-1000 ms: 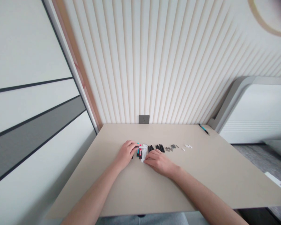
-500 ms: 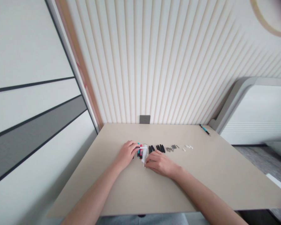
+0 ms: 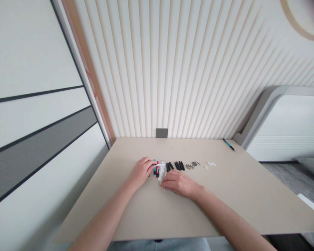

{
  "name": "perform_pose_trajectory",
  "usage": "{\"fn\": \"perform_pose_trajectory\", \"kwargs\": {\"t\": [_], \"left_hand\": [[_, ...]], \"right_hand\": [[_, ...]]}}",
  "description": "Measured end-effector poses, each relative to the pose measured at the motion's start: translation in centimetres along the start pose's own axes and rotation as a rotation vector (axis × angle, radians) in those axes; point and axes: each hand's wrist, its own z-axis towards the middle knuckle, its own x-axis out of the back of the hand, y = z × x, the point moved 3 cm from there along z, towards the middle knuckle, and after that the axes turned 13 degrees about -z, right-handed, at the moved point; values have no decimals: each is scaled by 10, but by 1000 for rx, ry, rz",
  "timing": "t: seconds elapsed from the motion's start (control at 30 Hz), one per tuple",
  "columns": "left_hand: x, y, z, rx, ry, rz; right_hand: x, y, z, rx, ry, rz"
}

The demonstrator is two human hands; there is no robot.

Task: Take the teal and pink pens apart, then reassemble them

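My left hand [image 3: 141,171] is closed on a thin white-and-black pen part [image 3: 160,165], which points right over the other parts. Beneath it lie blue and red pen pieces [image 3: 157,170] and a bundle of white sticks [image 3: 161,171]. Right of these, my right hand [image 3: 176,181] is closed on a thin white stick [image 3: 164,188], its lower end showing below the fingers. Just beyond my right hand are two groups of black tubes [image 3: 179,166], with small metal springs or clips [image 3: 192,165] to their right.
Small white pieces [image 3: 211,163] lie right of the metal parts on the beige table [image 3: 120,216]. A blue-and-black pen [image 3: 229,145] rests near the back right edge. A socket [image 3: 162,133] sits on the ribbed wall behind.
My right hand has shifted slightly down and toward me, and the thin stick's end with it. My left hand holds the same part in nearly the same place.
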Motion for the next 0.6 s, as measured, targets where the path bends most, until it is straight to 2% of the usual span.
{"fn": "perform_pose_trajectory", "kwargs": {"t": [0.23,0.6], "left_hand": [[0,4,0,-15,-30,-6],[1,6,0,-29,-54,0]], "right_hand": [[-9,10,-4,-102,-6,-82],[-10,-2,4,-11,-11,-118]]}}
